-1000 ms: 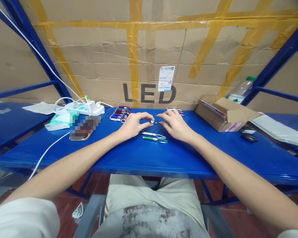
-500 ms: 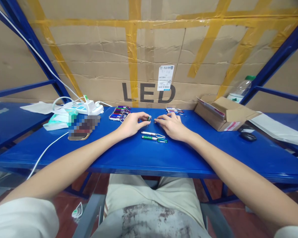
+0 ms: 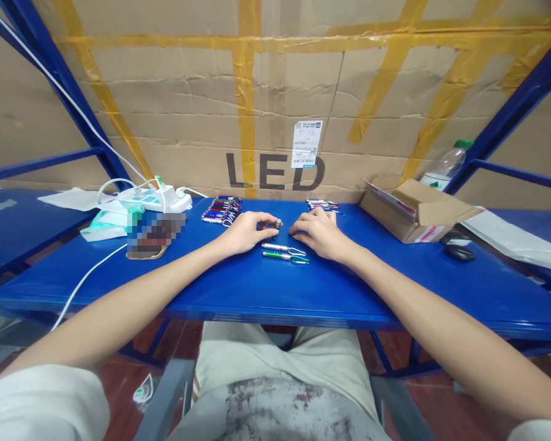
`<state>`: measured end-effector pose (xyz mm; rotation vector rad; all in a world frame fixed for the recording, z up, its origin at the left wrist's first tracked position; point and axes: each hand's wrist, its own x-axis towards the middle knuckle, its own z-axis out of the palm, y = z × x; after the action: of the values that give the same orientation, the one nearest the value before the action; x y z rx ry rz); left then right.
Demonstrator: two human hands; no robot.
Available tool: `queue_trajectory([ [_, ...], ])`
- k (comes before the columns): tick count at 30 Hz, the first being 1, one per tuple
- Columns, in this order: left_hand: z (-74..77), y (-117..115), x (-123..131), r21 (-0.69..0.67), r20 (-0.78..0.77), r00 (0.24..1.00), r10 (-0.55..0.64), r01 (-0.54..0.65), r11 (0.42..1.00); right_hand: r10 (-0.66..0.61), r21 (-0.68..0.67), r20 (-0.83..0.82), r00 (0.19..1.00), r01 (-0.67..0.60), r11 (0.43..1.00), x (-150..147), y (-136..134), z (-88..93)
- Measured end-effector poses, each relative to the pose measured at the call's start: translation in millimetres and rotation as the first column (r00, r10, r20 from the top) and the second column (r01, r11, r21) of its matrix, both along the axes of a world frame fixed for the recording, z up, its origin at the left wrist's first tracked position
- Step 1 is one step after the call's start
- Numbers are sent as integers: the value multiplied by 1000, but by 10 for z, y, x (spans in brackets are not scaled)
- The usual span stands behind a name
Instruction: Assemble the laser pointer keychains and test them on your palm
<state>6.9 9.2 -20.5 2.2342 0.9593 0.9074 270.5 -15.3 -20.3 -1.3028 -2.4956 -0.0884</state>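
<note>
Thumb and fingertips of my left hand [image 3: 248, 231] pinch a small silvery cylindrical piece [image 3: 279, 224] above the blue table. Its exact kind is too small to make out. My right hand [image 3: 319, 233] faces it across a narrow gap, fingers curled down and thumb close to them; anything between those fingertips is hidden. Just in front of the hands lie a silver keychain flashlight [image 3: 275, 247] and a green keychain flashlight [image 3: 276, 255], side by side, their carabiner clips pointing right. A row of coloured keychain flashlights [image 3: 218, 211] rests beyond my left hand. Several more [image 3: 320, 204] lie behind my right hand.
An opened cardboard box [image 3: 395, 214] stands at the right, with a black mouse [image 3: 459, 253] and a plastic bottle [image 3: 450, 162] near it. On the left are a power strip [image 3: 147, 199], cables and a blurred phone-like object [image 3: 149, 245]. A large carton [image 3: 188, 122] backs the table [image 3: 257, 294].
My right hand's fingers have drawn closer together and curled downward. The small piece in my left hand has turned slightly and sits a little lower. The two flashlights in front have not moved.
</note>
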Motion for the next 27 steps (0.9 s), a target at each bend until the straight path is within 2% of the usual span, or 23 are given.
queue_trajectory([
  [10, -2, 1, 12, 4, 0, 1000, 7, -7, 1000, -2, -29, -26, 1000, 1, 1000, -11, -35, 32],
  [14, 36, -39, 14, 70, -29, 999, 43, -41, 997, 25, -45, -129, 991, -31, 999, -10, -19, 29],
  [17, 64, -77, 15, 156, -77, 994, 76, -63, 986, 75, -33, -303, 950, -89, 995, -26, -23, 52],
  [21, 84, -106, 24, 217, -113, 991, 75, -49, 975, 105, -31, -513, 852, -140, 990, -75, -62, 101],
  [27, 87, -110, 33, 284, -156, 984, 82, -34, 958, 131, -45, -638, 759, -206, 977, -112, -111, 148],
])
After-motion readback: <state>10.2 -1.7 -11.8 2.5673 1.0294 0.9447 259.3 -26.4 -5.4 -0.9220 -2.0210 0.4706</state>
